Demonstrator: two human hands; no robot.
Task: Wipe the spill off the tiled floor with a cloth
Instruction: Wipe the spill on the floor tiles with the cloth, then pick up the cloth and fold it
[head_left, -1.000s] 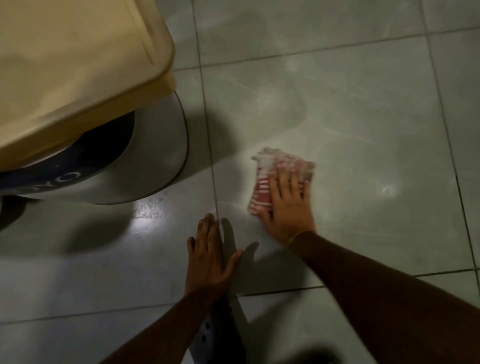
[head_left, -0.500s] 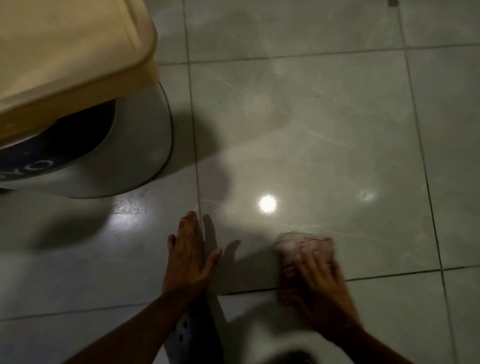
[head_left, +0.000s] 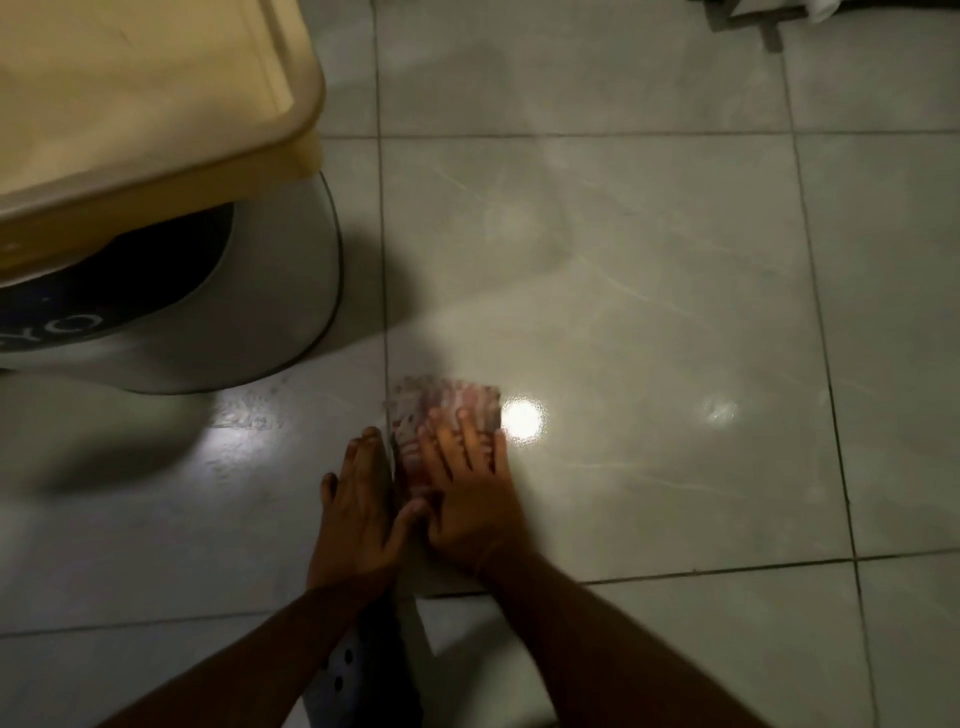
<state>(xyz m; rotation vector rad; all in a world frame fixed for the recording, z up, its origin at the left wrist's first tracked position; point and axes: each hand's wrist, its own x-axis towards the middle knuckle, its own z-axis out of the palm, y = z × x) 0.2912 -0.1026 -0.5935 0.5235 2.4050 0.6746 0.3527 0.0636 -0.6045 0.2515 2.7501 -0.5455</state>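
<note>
A red and white patterned cloth lies flat on the grey tiled floor, blurred by motion. My right hand presses on its near half with fingers spread. My left hand rests flat on the tile just left of it, fingers together, thumb touching the right hand. A bright light glare shines on the tile right beside the cloth. A faint wet smear glints left of the hands. No clear puddle shows.
A beige plastic lid tops a round grey and dark blue container at the upper left, close to the hands. Dark objects sit at the top right edge. Dotted fabric shows between my forearms.
My right hand slid the cloth from the near right up and to the left, beside my left hand. My left hand stayed planted on the tile.
</note>
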